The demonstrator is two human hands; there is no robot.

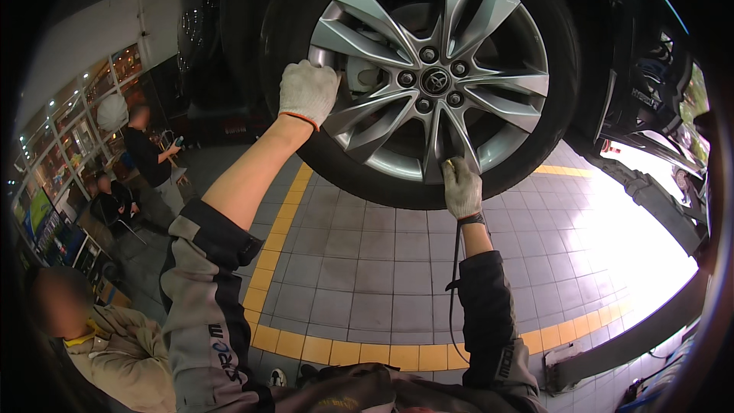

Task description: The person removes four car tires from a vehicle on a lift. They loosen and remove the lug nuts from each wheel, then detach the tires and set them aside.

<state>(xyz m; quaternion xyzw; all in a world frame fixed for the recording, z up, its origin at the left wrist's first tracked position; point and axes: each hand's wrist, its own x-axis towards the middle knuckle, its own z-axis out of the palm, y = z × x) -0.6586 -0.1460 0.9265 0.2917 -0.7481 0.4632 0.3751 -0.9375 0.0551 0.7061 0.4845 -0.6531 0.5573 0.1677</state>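
Note:
A car wheel [367, 11] with silver split spokes, several lug nuts round its hub and a black tyre [558, 53] hangs raised off the floor in front of me. My left hand [307, 92], in a white knit glove with an orange cuff, is closed round the wheel's left rim; its fingertips are hidden. At the bottom of the rim, my gloved right hand [463, 190] is closed against the lower end of a spoke. Whatever its fingers hold is hidden. A thin black cable [453, 313] hangs from the right wrist, where a dark band sits.
Grey floor tiles [367, 275] with yellow tile lines [359, 354] lie below. A dark metal lift arm [627, 336] stands at right. A person in beige [122, 352] is close at lower left; a standing person in black [147, 149] and a seated one [115, 199] are farther back.

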